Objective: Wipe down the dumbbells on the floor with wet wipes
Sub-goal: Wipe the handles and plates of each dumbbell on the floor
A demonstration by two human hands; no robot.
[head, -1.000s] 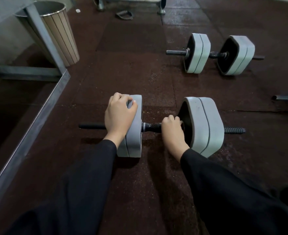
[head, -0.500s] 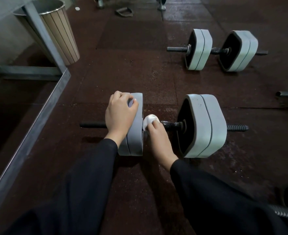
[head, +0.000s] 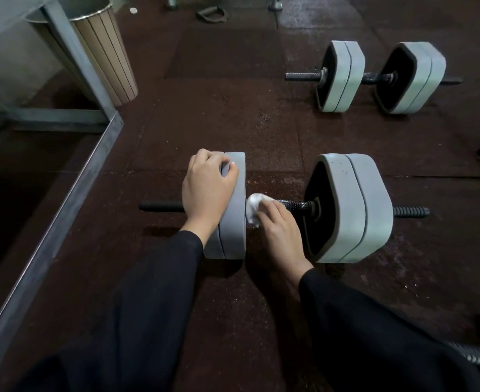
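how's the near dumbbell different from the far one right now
The near dumbbell has both hands on it: the left hand grips its left plates and the right hand holds a wet wipe on its bar. The far dumbbell lies untouched, nearer the top right. Both rest on the floor, with paired grey plates and threaded bars.

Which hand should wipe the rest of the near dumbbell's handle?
Right. The right hand already holds the wipe on the handle; the left hand grips the left plate, steadying it.
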